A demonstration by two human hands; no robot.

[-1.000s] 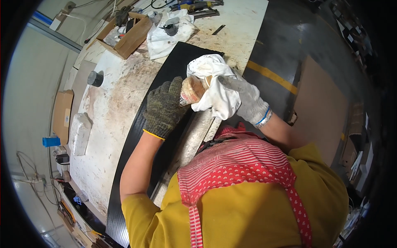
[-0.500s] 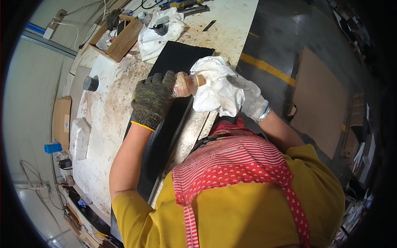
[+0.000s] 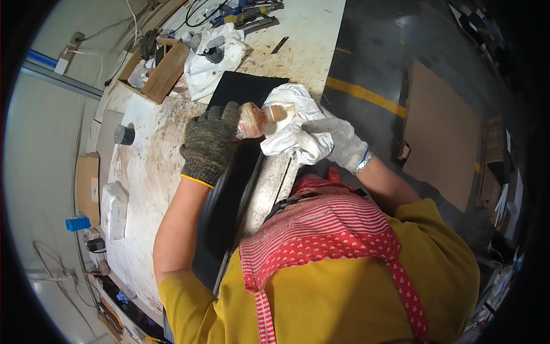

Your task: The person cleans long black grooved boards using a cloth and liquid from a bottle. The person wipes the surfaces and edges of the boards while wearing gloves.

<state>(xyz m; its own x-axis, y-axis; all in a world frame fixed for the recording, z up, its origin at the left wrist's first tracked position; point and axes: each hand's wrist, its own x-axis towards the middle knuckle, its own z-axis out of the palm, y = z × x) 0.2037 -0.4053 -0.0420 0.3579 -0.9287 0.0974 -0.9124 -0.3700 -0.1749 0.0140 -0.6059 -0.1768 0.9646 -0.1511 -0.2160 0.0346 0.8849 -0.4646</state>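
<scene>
Left hand (image 3: 211,140): gloved fingers wrapped around a bottle (image 3: 250,120), tan cap (image 3: 278,113) pointing right, above the black panel (image 3: 247,86); contents I cannot tell. Right hand (image 3: 338,139): fingers gripping a bunched white cloth (image 3: 291,129). Risk, I judge: squeezing with a loose cap could spill onto the panel. Farther out: one open brown box (image 3: 166,74), holding a clear bag (image 3: 139,75) and dark items.

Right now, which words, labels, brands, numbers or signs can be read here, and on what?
None can be read clearly.
Bottle in the left hand: reddish markings, too blurred to read.
Upright cardboard piece at the far left: pale label, too small to read.
</scene>
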